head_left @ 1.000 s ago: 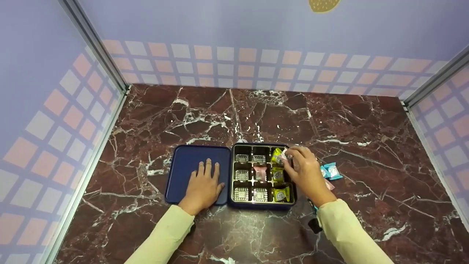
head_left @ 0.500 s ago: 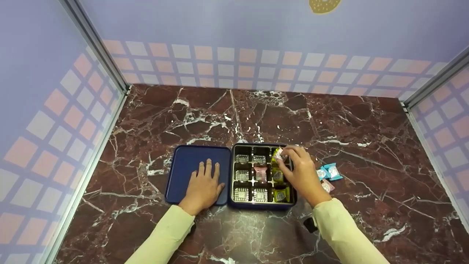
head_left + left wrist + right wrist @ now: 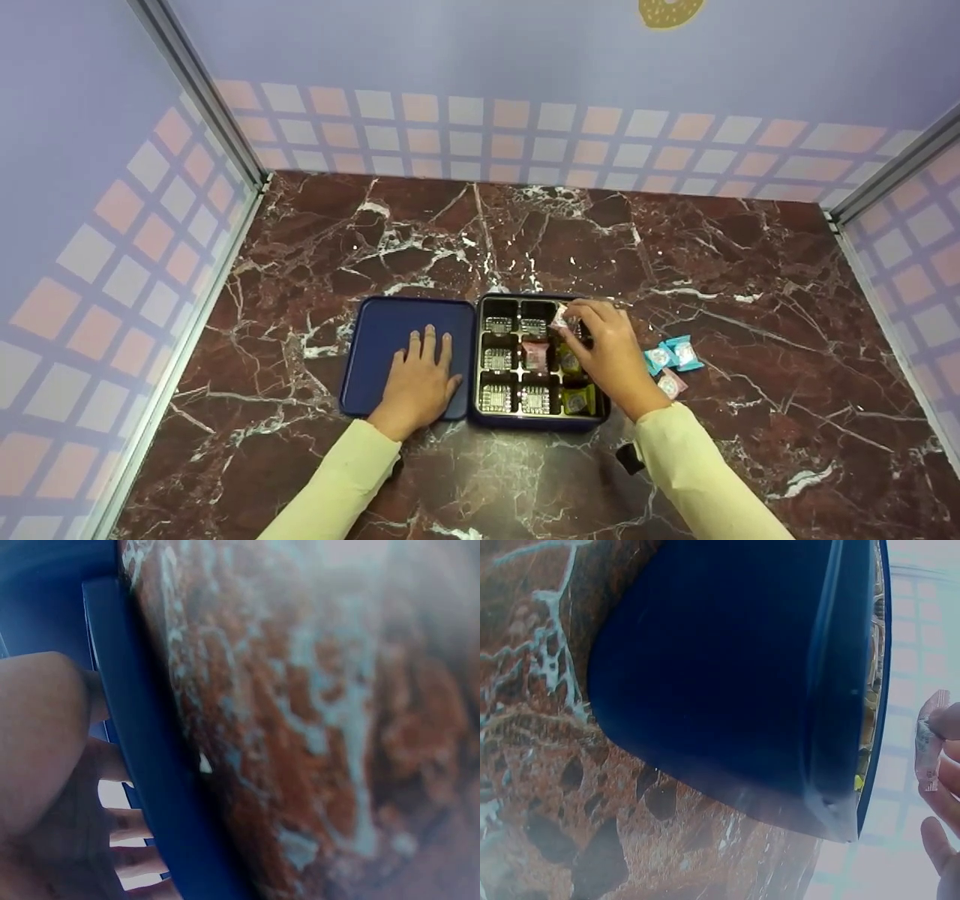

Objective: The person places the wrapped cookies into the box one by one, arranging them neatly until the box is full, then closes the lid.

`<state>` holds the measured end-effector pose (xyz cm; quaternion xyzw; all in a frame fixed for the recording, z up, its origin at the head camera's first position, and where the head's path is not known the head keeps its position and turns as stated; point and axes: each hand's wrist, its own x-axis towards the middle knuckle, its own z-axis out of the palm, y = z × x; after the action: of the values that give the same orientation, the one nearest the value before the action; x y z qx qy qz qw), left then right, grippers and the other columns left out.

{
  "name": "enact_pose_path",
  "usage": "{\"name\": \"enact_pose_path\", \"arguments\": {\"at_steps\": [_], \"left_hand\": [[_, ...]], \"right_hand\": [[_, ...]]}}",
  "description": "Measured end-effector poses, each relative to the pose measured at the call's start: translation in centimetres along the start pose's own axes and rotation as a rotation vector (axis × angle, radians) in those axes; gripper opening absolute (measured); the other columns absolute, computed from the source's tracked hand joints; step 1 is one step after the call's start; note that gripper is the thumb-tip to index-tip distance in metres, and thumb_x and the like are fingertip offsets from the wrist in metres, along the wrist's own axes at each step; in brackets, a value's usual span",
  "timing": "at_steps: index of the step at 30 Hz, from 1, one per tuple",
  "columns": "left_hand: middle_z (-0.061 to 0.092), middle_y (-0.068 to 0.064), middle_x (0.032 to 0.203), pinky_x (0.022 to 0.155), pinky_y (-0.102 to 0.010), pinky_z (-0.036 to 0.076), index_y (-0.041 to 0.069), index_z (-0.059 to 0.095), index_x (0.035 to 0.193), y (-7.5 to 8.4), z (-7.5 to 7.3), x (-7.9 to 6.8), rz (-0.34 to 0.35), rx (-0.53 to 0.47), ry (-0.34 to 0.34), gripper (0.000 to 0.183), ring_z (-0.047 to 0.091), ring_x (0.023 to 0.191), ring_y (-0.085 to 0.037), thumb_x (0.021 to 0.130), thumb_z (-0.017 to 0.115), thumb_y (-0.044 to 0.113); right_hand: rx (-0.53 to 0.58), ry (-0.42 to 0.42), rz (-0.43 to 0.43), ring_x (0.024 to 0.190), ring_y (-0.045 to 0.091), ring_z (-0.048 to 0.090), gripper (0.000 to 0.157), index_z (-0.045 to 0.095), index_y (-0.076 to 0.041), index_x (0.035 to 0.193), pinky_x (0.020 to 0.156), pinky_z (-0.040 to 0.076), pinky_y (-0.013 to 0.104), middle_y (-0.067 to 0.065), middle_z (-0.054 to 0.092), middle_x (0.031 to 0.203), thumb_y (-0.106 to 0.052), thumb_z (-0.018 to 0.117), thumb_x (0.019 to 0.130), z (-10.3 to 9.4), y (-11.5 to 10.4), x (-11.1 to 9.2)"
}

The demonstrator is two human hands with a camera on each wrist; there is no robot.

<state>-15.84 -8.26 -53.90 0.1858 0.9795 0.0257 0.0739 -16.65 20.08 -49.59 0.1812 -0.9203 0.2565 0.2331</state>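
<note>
My right hand pinches a pink wrapped candy between fingertips and thumb, over the upper right part of a dark blue box. Inside the box a divided tray holds another pink candy in its middle compartment. Yellow-green wrapped candies lie in the right column, partly hidden by my right hand. Flat on the blue lid, left of the box, rests my left hand with its fingers straight. In the left wrist view the lid's edge runs beside the thumb.
Two light blue candies and a pink one lie on the dark red marbled table, right of the box. A patterned wall stands behind, with side walls left and right.
My right hand has moved slightly left with the pink candy, further over the box. The loose pink candy on the table shows more fully now. My left hand stays on the lid.
</note>
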Motion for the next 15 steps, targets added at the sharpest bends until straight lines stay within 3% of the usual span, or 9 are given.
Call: {"name": "enact_pose_path", "arguments": {"at_steps": [15], "left_hand": [[0.026,-0.024,0.156,0.107,-0.057,0.034,0.007,0.030,0.152,0.02,0.05,0.11,-0.008,-0.010,-0.010,0.068,0.030,0.142,-0.044,0.100,0.044,0.048]], "right_hand": [[0.010,-0.096,0.031,0.108,0.026,0.060,0.030,0.067,-0.006,0.112,0.094,0.046,0.042,0.008,0.068,0.115,-0.013,0.075,0.083,0.80,-0.37,0.46]]}}
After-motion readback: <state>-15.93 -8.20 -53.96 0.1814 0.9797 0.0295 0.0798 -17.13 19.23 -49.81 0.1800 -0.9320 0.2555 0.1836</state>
